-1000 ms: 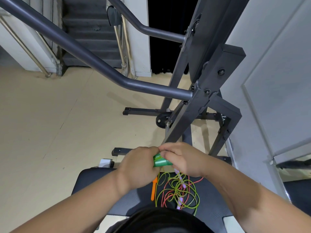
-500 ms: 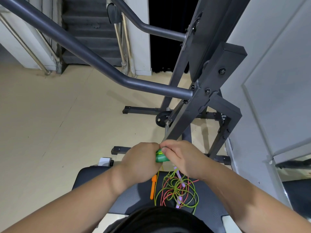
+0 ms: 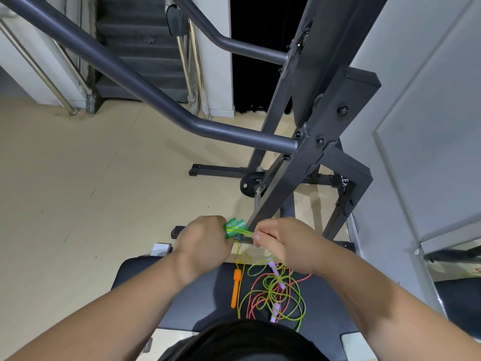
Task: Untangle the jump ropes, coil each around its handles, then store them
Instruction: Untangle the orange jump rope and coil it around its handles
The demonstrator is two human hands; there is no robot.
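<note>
Left hand (image 3: 205, 238) round two green handles (image 3: 235, 225)

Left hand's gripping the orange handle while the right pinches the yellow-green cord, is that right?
Not quite. In the head view the left hand grips the green handles; the orange handle lies on the bench. The right hand does pinch the yellow-green cord.

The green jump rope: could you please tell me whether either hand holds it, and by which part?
The left hand grips its green handles, bunched together; the right hand pinches the yellow-green cord just beside them.
</note>
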